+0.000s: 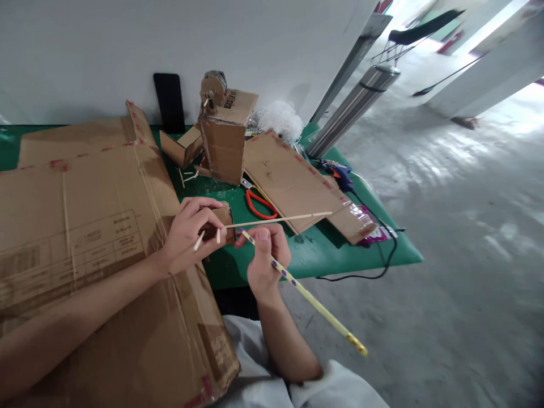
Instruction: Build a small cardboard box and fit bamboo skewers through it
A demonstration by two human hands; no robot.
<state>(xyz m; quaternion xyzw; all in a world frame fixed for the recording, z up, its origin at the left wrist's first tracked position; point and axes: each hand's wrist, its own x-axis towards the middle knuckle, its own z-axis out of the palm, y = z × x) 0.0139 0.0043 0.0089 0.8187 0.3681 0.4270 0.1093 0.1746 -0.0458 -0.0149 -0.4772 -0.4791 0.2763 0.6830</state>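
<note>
My left hand (189, 232) grips a small brown cardboard piece (221, 220) with short wooden sticks poking out below it. A long thin wooden skewer (280, 219) runs from that piece out to the right. My right hand (266, 255) holds a yellow pencil with purple dots (306, 294); its tip rests against the cardboard piece and its far end points down to the right, off the table. Both hands hover over the front edge of the green table (314, 258).
A large flattened cardboard sheet (85, 226) covers the left of the table. Behind stand a cardboard box model (224, 141), red-handled scissors (259, 207), another cardboard sheet (293, 181), a blue glue gun (340, 173) with black cord, and white stuffing (278, 119). Grey floor lies to the right.
</note>
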